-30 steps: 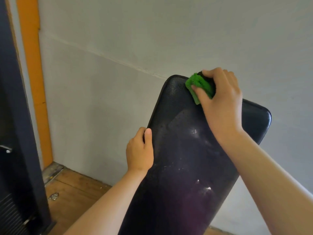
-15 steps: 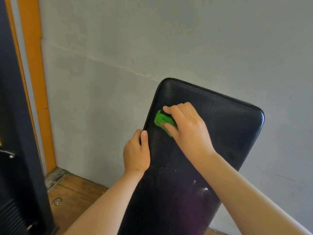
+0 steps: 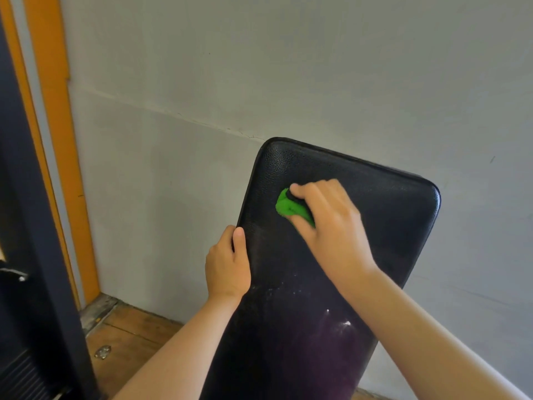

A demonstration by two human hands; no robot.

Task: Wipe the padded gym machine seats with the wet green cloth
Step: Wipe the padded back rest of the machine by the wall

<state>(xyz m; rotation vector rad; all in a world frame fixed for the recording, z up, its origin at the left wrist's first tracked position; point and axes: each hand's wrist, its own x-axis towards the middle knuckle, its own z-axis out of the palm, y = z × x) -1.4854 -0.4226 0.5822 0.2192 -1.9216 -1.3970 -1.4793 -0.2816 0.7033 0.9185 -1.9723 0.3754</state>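
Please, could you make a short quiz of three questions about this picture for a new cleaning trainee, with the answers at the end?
1. True or false: the left hand grips the side edge of the black pad.
2. Where does the green cloth touch the pad? A) on its upper left part B) at its lower end C) on its right edge
3. Fill the gap: the cloth is held by the ___ hand.

Key: 1 true. 2 A. 3 right: the right hand holds it.
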